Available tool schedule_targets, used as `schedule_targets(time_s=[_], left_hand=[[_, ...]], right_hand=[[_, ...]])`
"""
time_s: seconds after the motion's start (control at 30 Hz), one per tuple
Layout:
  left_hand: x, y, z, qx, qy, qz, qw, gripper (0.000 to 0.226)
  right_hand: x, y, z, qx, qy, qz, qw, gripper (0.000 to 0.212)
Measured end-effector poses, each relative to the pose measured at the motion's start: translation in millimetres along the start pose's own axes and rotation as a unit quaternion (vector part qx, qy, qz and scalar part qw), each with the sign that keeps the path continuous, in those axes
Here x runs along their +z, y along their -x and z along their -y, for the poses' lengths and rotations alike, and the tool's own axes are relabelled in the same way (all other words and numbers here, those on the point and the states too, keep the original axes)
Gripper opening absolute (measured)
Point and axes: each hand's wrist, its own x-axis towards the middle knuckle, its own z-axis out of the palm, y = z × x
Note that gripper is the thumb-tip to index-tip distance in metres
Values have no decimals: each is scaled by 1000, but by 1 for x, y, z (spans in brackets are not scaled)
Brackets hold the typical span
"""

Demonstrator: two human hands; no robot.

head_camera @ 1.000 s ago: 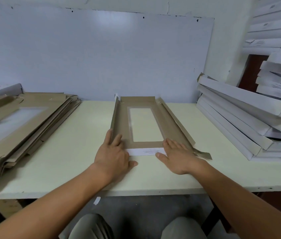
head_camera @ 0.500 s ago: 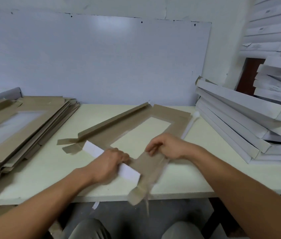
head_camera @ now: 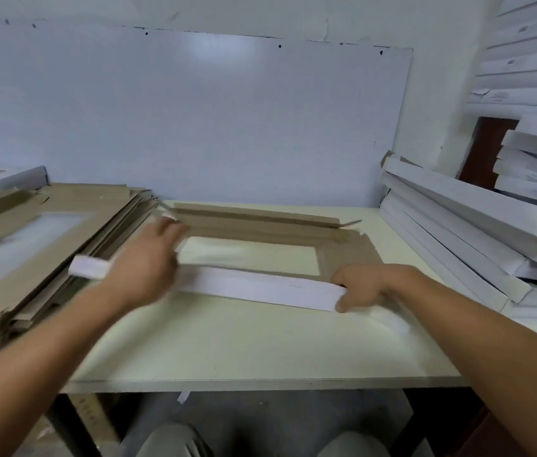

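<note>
Flat cardboard blank [head_camera: 343, 255] on the worktop [head_camera: 244, 344], centred before the person. Its long axis runs left to right, parallel to the near edge, and its ends point toward the stack of brown blanks [head_camera: 46, 232] at left and the stacked white boxes [head_camera: 458, 225] at right. The inner face is brown, with a rectangular window [head_camera: 247, 258]. A long white flap [head_camera: 260, 286] is raised along the near side, and creased flaps lie along the far side. The right hand [head_camera: 369, 285] pinches the white flap's right end, grip grasping it between thumb and curled fingers. The left hand [head_camera: 148, 268] lies over the left end, and motion blur leaves its grip impossible to tell.
</note>
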Motion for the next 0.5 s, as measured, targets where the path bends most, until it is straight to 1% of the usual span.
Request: schedule_targets(time_s=[0.03,0.1,0.13,0.17,0.2,0.23,0.27,0.3,0.33,0.37,0.4,0.43,0.47,0.5], left_hand=[[4,8,-24,27,45,26,998,48],[13,29,-67,89,96,93,987,34],[19,38,-83,127,110,118,979,28],[22,47,-99,170,126,134,968,27],[26,55,-112,215,140,145,956,31],[30,63,-122,260,134,150,944,40],[37,70,-130,299,98,148,938,49],[44,77,-135,320,39,143,936,59],[50,83,-138,314,-23,134,940,68],[55,89,-137,288,-74,123,947,72],[59,92,-134,266,-109,111,951,70],[60,94,-129,252,-124,102,954,65],[60,93,-123,248,-128,93,956,61],[60,92,-117,250,-126,89,956,58]], right_hand=[[1,-3,13,-10,-21,1,1000,7],[4,-9,40,-12,-84,6,996,10],[7,-12,53,-7,-140,11,990,9],[10,-14,65,0,-212,18,977,7],[14,-17,76,10,-293,21,956,6],[18,-20,84,19,-370,21,929,8],[20,-22,91,21,-446,24,895,10],[23,-23,97,14,-523,39,851,13],[25,-24,101,-4,-599,71,798,17],[27,-25,103,-24,-663,101,742,25],[30,-26,101,-36,-704,114,700,38],[33,-27,99,-45,-721,113,683,47],[35,-26,95,-55,-712,95,694,50],[37,-23,89,-71,-670,58,737,51]])
